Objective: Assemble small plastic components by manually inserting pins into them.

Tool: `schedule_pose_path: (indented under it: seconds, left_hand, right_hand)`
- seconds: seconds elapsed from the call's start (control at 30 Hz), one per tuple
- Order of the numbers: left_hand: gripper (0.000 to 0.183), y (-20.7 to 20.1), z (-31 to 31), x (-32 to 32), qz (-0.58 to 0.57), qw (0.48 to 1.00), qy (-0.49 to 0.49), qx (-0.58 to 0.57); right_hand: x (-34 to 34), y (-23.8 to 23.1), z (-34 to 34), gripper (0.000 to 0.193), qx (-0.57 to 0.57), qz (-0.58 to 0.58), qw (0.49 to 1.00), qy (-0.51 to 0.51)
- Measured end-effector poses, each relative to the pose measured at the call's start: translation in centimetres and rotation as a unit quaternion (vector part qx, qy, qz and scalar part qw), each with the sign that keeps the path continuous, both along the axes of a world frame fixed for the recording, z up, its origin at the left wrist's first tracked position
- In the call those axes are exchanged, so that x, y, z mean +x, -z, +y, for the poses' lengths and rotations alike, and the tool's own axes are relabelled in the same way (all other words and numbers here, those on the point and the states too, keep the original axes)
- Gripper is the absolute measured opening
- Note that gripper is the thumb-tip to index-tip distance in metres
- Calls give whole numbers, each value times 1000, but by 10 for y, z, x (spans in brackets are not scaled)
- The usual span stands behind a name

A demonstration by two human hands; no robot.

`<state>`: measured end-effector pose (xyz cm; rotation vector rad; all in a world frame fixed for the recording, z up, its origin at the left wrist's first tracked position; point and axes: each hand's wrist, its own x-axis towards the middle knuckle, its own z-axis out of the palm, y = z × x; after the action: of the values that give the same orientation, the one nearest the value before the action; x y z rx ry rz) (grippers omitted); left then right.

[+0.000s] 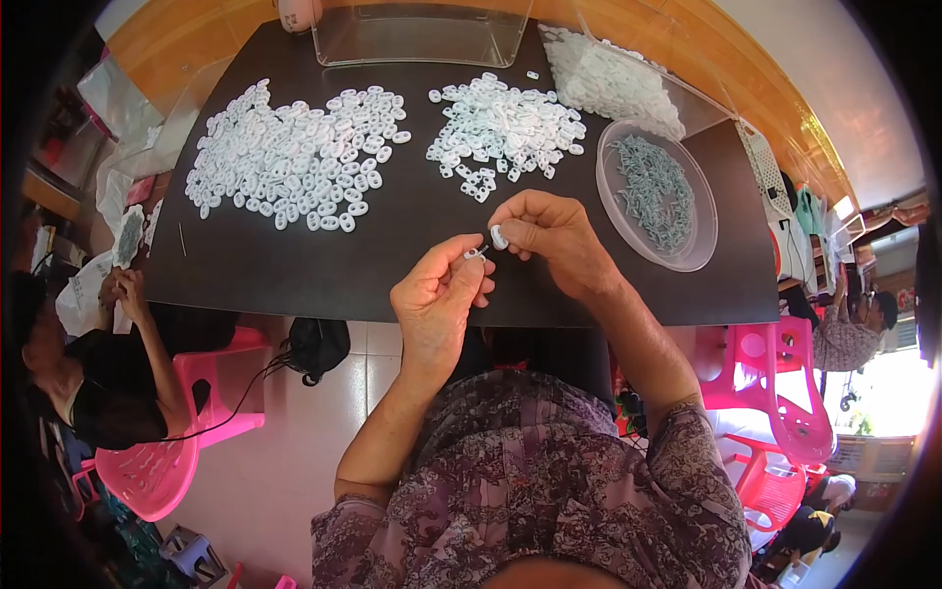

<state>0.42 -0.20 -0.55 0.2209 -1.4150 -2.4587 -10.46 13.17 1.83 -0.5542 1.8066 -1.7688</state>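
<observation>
Over the near edge of the dark table (294,270), my two hands meet, almost touching. My left hand (435,299) pinches a small white plastic piece (474,254) with a thin dark pin at it. Between the thumb and fingers of my right hand (564,240) is a white oval plastic piece (499,238). A wide pile of white two-holed oval pieces (285,162) lies to the left, and a smaller pile of white pieces (505,128) lies ahead. At the right, a round clear tray (677,258) holds many grey-green slender pieces (655,191).
At the far side stand a clear plastic box (422,61) and a clear bag of white pieces (613,83). One thin rod (183,240) lies near the table's left edge. A person (108,373) sits at left; pink chairs (770,378) stand at right.
</observation>
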Motion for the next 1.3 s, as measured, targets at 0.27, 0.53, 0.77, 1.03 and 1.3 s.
schedule_pose_path:
  seconds: [0.27, 0.53, 0.77, 1.03, 1.3]
  left_hand:
    - [21, 0, 4, 2, -29, 999, -30, -25]
    - [20, 3, 4, 2, -42, 997, -47, -42]
    - [18, 4, 4, 1, -53, 995, -57, -63]
    - [18, 5, 3, 0, -56, 993, -71, -73]
    - [19, 6, 3, 0, -40, 996, -64, -49]
  right_hand:
    - [4, 0, -4, 13, -13, -6, 1000, -10]
    - [8, 0, -9, 11, -14, 16, 1000, 1]
    - [10, 2, -13, 10, -26, 35, 999, 0]
    - [15, 5, -20, 7, -19, 112, 993, 21]
    - [20, 6, -23, 6, -16, 125, 992, 18]
